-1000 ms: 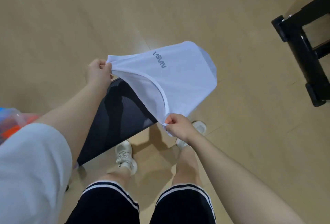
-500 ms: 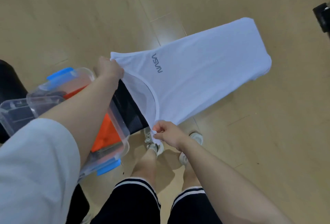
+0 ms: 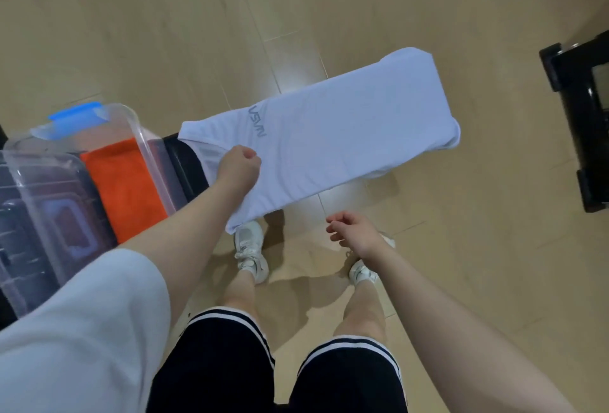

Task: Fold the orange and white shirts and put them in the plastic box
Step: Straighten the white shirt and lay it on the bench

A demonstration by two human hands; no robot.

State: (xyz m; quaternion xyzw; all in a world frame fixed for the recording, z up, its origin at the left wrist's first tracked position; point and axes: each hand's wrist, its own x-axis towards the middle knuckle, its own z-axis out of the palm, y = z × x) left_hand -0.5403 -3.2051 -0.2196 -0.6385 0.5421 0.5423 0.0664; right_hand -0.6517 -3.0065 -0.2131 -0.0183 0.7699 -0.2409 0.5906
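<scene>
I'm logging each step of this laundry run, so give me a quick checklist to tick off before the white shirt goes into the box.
1. White shirt held securely: ok, the left hand grips it near the collar.
2. Right hand ready to help: ok, it holds nothing, fingers loosely curled, below the shirt.
3. White shirt folded small enough: not ok, it hangs long, folded only lengthwise.
4. Plastic box open: ok, no lid covers it.
5. Orange shirt already inside: ok, it lies folded in the box.
6. Room left in the box: cannot tell, the walls blur its inside.
</scene>
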